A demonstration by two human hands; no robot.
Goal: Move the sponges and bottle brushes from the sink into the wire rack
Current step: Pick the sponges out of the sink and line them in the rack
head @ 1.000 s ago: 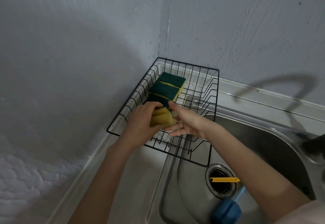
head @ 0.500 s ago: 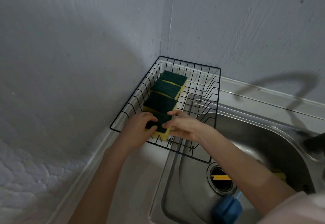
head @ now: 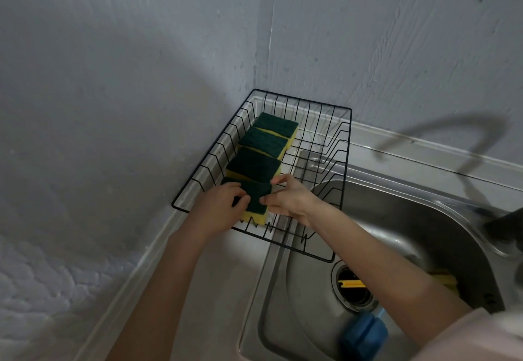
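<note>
- Nearest the camera, a blue brush head [head: 363, 333] lies at the bottom of the sink [head: 396, 219], beside the drain [head: 355, 290]; it is not yet moved, and its handle is mostly hidden.
- A yellow piece [head: 351, 283] lies across the drain opening, and another yellow thing [head: 445, 280] shows past the right forearm; whether that is a sponge I cannot tell.
- The wire rack [head: 346, 148] sits in the wall corner, its right part overhanging the sink edge, probably so that drips fall into the basin.
- The left hand [head: 219, 209] and the right hand [head: 291, 199] are both clamped on the fourth sponge [head: 256, 203], one at each end, green side up, at the near left end of the rack. Two hands likely serve to square it with the row.
- Just beyond, three sponges [head: 254, 164] lie in a line along the rack's left wall, green side up, each touching or overlapping the next. The held one appears to touch the nearest, continuing the line.
- The row hugs one side, seemingly leaving the right part free for the brushes.
</note>
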